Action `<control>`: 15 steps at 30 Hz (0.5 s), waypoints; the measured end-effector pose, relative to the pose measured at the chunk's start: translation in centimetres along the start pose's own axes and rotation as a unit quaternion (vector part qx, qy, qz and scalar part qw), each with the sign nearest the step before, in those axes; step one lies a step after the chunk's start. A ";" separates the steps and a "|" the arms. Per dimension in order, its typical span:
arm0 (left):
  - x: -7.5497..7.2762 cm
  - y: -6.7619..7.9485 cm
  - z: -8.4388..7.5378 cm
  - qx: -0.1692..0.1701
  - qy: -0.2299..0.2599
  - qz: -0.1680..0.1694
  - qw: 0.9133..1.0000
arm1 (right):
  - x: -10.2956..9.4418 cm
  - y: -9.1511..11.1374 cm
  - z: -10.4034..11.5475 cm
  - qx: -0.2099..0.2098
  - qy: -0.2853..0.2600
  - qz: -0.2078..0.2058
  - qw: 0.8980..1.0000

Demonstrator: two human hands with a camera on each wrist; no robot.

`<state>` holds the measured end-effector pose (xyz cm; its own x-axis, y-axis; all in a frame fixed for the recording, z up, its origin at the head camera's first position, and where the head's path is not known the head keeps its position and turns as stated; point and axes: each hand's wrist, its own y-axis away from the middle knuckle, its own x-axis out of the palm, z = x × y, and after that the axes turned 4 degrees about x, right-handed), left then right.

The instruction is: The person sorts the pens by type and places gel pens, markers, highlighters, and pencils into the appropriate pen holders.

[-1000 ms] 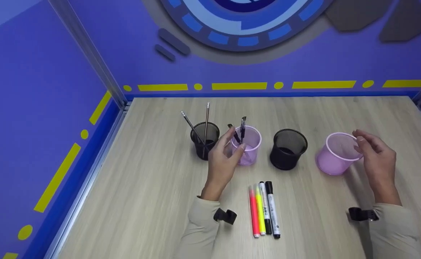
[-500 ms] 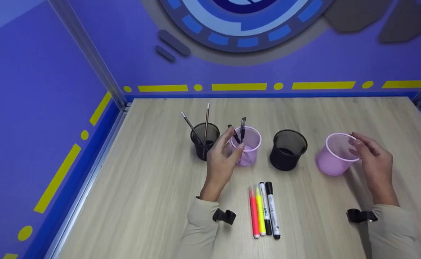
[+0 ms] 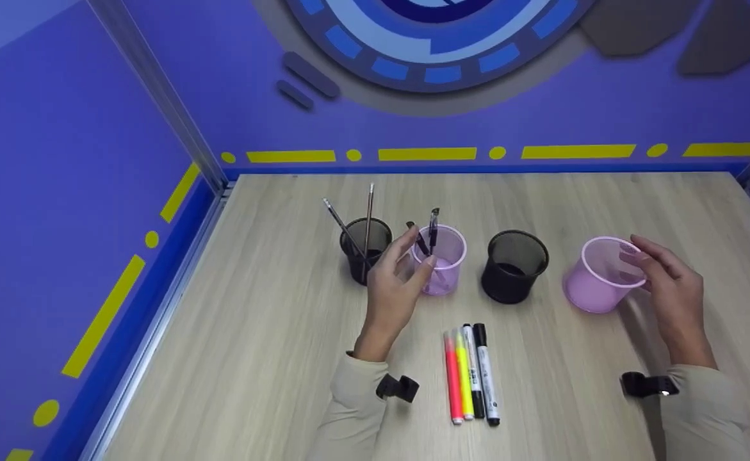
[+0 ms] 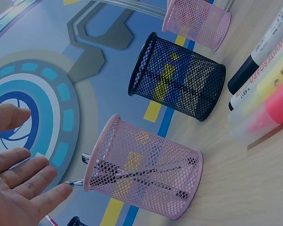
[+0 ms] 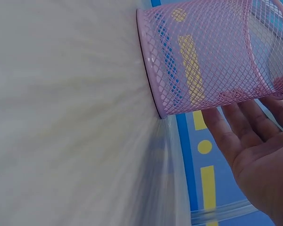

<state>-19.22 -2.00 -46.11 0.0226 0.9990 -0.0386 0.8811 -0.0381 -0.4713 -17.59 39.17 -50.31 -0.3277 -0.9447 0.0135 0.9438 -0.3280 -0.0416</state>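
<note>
My left hand (image 3: 391, 294) is beside a pink mesh pen cup (image 3: 449, 278) that holds two black pens (image 3: 433, 232). In the left wrist view its fingers (image 4: 26, 176) are spread, with nothing in them; one fingertip is right by a pen's end. At the far right of the row, my right hand (image 3: 677, 298) is at the rim of another pink mesh pen cup (image 3: 587, 288), which holds nothing. The fingers (image 5: 221, 129) lie along that cup's outer side in the right wrist view, relaxed rather than curled round it.
Between the pink cups stands a black mesh cup (image 3: 509, 283). Another black cup (image 3: 357, 266) at the left holds two pencils (image 3: 369, 211). A pink highlighter (image 3: 453, 384), a yellow highlighter (image 3: 464, 387) and two whiteboard markers (image 3: 488, 384) lie in front. Blue walls border the wooden table (image 3: 240, 307).
The right hand shifts slightly at the pink cup's rim, a little left and then back. The left hand stays nearly where it was; cups and pens have not moved.
</note>
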 end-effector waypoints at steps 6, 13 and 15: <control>0.2 0.2 -0.6 0.000 -0.002 0.013 1.000 | -0.3 0.1 -0.3 -0.009 -0.027 0.021 0.999; 0.4 0.4 -1.1 -0.014 0.006 0.043 0.999 | -0.6 0.1 -0.6 -0.042 0.014 0.039 0.998; 0.3 0.4 -1.1 -0.017 0.003 0.051 0.999 | -0.6 0.0 -0.6 -0.046 0.010 0.039 0.998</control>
<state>-18.31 -1.67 -45.39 0.1160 0.9900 -0.0802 0.8898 -0.1395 -0.4345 -17.38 39.72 -50.88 -0.2543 -0.9670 -0.0125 0.9589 -0.2504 -0.1332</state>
